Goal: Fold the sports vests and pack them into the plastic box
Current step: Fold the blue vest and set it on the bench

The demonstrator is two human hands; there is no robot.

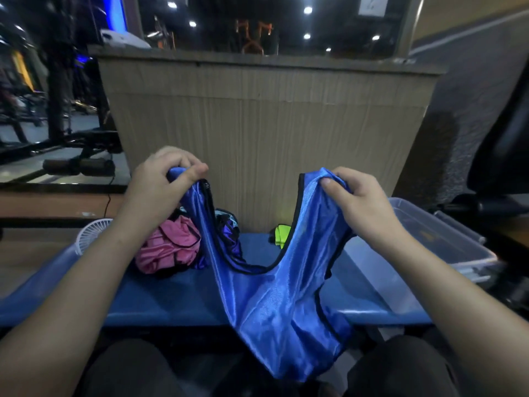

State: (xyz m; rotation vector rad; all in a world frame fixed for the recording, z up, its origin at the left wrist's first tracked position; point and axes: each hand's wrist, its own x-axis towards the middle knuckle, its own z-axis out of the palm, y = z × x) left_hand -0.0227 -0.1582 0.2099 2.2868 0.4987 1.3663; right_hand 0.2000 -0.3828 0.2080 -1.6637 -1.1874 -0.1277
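I had the blue vest up in the air in front of me, one shoulder strap in each hand. My left hand had its fingers curled tight round the left strap, thumb pinching the cloth against them. My right hand did the same on the other side, fingers bunched and clamped on the right strap. The neck opening sagged in a deep curve between my two hands, black trim running along its edge. The body of the vest hung down past the near edge of the bench and dropped between my knees.

On the bench, towards its far edge and just left of the hanging cloth, a pink vest lay in a crumpled heap, with a dark purple one bundled right against it. A scrap of bright yellow-green vest showed at the far edge, mostly hidden behind the blue one. The clear plastic box sat at the right end of the bench, open on top. A small white fan stood by the left end. A cardboard-coloured panel rose behind the far edge.
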